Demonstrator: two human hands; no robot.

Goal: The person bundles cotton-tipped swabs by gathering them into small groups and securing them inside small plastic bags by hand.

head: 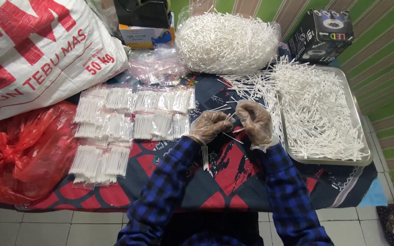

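Head view looks down at a low table, with pale floor tiles (92,228) along the bottom edge nearest the person. Two arms in blue and black checked sleeves (169,191) reach up from below. The table is covered by a dark cloth with red shapes (233,173).

Both hands wear thin clear plastic gloves. The left hand (209,126) is curled nearly closed, and the right hand (254,122) is bent over beside it. The two hands almost touch, and they pinch a small bunch of white cotton swabs (230,117) between their fingertips, in the middle of the table. A few loose swabs (204,157) lie on the cloth just under the left wrist.

To the right of the hands sits a flat metal tray (361,159) full of loose white swabs. More of them spill onto the cloth near the right hand. To the left of the hands lie rows of small clear packets of swabs (133,118), side by side. Past them, at the left edge, sits a crumpled red plastic bag (19,155).

Farther away, a big white sack with red letters (33,50) fills the top left corner. A clear bag stuffed with swabs (226,41) stands at the top middle. Beside it is a black tape cutter on a small box (144,23). A black box (321,35) sits at the top right. Behind everything is a wall with green and brown stripes (384,54).
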